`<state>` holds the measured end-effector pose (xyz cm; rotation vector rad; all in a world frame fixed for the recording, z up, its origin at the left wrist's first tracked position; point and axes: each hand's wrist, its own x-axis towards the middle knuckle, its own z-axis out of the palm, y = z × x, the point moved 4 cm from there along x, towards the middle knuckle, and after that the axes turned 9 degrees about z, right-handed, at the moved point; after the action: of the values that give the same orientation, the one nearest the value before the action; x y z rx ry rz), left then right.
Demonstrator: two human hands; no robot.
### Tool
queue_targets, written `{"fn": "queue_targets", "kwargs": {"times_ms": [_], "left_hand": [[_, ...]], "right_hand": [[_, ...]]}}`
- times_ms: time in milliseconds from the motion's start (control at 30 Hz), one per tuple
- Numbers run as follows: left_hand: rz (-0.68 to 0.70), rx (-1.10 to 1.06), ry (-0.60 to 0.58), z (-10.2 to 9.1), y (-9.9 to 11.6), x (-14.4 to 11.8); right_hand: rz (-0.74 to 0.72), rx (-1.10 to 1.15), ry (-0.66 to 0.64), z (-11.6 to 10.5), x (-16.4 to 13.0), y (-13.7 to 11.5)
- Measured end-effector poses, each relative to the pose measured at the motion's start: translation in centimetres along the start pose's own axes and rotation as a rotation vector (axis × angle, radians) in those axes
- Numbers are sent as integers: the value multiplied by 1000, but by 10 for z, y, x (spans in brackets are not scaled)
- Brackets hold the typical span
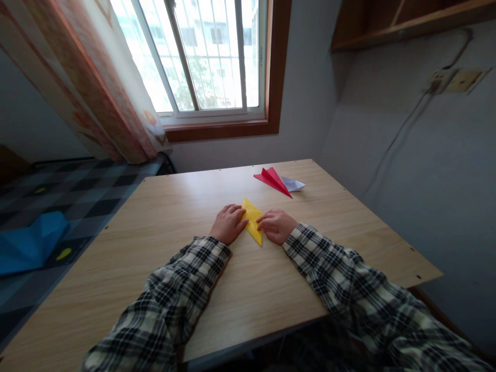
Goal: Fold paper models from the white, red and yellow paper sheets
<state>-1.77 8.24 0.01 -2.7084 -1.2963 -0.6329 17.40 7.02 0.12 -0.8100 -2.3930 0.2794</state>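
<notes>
While both hands press flat on the yellow folded paper [252, 221] at the middle of the wooden table [163, 227], the left hand [228, 223] and right hand [276, 226] lie fingers-down on its edges, gripping nothing, seemingly firming a crease. The next fold likely calls for aligned edges. The paper is a narrow, pointed, kite-like shape; a red folded paper [272, 180] and a white one [293, 184] lie well apart, farther back.

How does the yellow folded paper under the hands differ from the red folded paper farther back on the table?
The yellow folded paper lies between the left hand and right hand, whose fingers press on it; the red folded paper lies untouched, farther back by a white folded paper. Yellow lies flat; red looks partly raised. Both are pointed and rest on the wooden table.
</notes>
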Motion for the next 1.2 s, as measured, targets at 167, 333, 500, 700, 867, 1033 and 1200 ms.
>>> {"fn": "queue_targets", "kwargs": {"times_ms": [167,333,500,700,867,1033,1200], "left_hand": [[-7,-43,-19,2,-3,1],[-52,-112,10,1,-5,3],[-102,-180,38,-2,-3,3],[-95,-259,105,-5,2,3],[-17,-223,85,-8,9,5],[18,-157,102,-10,15,7],[119,-44,32,-11,22,5]], "right_hand": [[-6,28,-9,0,1,1],[-15,33,1,0,0,0],[-5,12,9,5,0,1],[0,1,-10,6,1,-3],[15,-24,-14,4,2,-4],[17,-31,-12,2,3,-6],[67,-33,-35,-2,3,-9]]}}
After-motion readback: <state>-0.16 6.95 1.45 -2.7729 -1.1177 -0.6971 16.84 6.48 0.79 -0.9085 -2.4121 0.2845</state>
